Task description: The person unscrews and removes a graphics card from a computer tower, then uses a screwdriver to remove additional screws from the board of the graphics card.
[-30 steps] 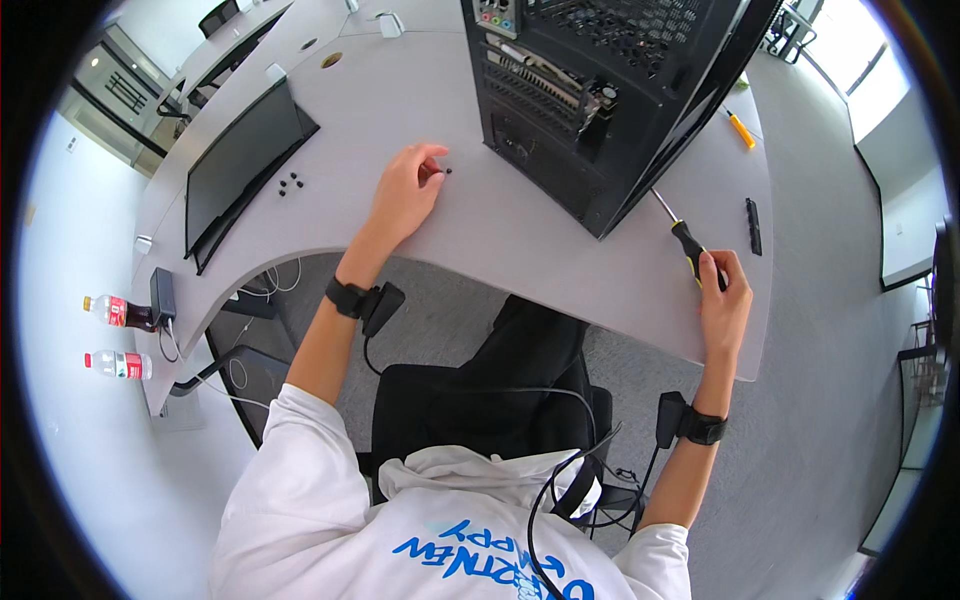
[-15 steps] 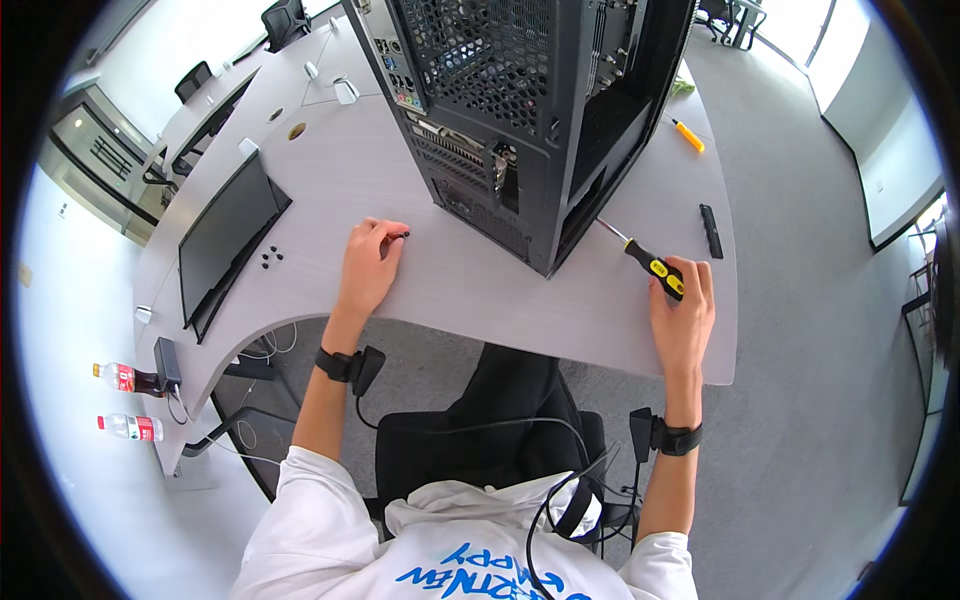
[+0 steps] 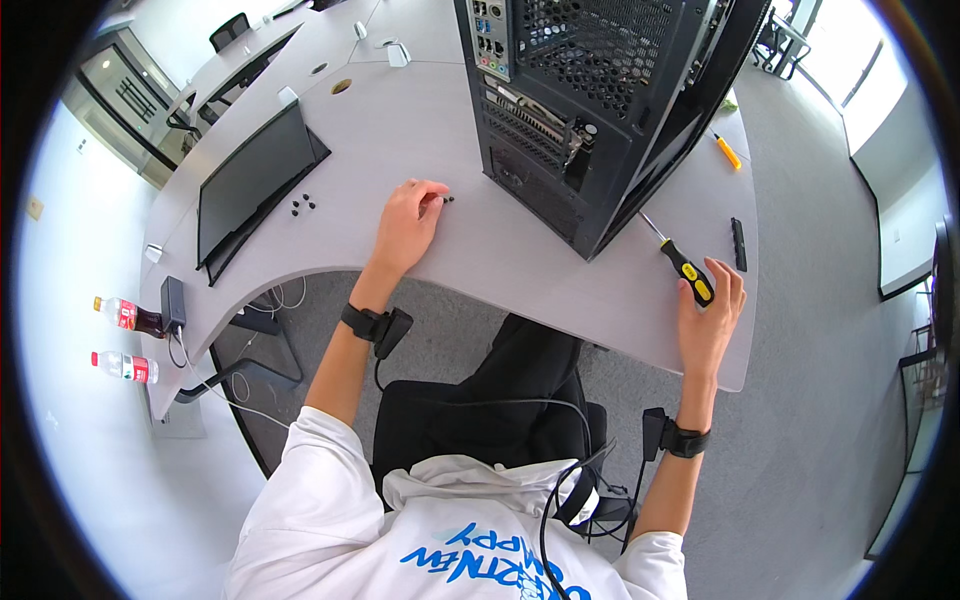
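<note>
Left hand (image 3: 406,226) is held at the tabletop's (image 3: 420,130) curved front edge, thumb and fingertips brought close together, with a small black bit (image 3: 449,199) showing right at the tips; whether it is pinched or just touched cannot be told. Right hand (image 3: 710,318) is placed by the front right corner, fingers loosely bent around the butt of a black-and-yellow screwdriver (image 3: 688,273); whether the handle is gripped or let go cannot be told. The screwdriver's shaft is pointed at the bottom of a black computer case (image 3: 560,165), stood upright back from the front edge, between the hands. Four black pieces (image 3: 303,205) are grouped toward the left edge, just beside a dark flat panel (image 3: 258,180). Along the right edge, a slim black bar (image 3: 738,245) and, farther back, an orange-handled tool (image 3: 727,152) are seen. Step in hand, as judged: small-part handling at left, screwdriver minded at right. For the next move, a neat fingertip pinch on the bit seems to be called for, screwdriver kept clear of the case.
</note>
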{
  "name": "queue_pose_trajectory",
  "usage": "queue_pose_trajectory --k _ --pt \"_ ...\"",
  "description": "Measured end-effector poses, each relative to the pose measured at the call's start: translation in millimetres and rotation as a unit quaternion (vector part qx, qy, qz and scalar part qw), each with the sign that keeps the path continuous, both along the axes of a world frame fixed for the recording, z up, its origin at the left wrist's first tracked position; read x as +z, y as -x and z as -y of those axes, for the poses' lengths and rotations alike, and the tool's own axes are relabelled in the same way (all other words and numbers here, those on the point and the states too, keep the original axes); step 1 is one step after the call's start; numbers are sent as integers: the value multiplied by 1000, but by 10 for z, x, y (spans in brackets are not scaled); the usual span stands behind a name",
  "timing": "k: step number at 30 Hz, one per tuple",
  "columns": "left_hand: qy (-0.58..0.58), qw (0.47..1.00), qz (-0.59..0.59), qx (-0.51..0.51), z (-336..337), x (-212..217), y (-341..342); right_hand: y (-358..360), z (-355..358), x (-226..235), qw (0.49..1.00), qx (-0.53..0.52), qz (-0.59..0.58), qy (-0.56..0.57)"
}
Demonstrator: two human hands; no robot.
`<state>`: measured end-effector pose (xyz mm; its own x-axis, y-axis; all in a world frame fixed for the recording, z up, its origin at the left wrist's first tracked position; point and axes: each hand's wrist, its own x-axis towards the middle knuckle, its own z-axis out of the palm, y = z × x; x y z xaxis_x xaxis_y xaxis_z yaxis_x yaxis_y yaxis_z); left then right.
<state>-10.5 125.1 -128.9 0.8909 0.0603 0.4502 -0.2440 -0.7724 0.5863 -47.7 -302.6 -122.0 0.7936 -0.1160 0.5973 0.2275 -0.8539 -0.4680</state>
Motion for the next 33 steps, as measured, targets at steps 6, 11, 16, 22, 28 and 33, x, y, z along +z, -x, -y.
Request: queue_pose_trajectory --k 6,11,16,22,28,33 --pt "29 1000 6 0 -38 -55 -21 -66 -137 298 998 39 9 -57" --pt "19 1000 9 16 -14 -36 -30 -350 -329 844 951 159 -70 -256" --pt "52 997 -37 37 27 48 -10 -862 -658 1160 813 302 -168 -469" --pt "58 997 -22 40 -11 25 -34 -1166 -970 1206 661 362 -264 -603" --pt "78 995 -34 48 -3 12 -31 -1222 -1106 1294 626 364 -298 -622" --pt "79 995 -28 45 -17 -12 -61 -1230 -1161 1346 639 339 -294 -625"
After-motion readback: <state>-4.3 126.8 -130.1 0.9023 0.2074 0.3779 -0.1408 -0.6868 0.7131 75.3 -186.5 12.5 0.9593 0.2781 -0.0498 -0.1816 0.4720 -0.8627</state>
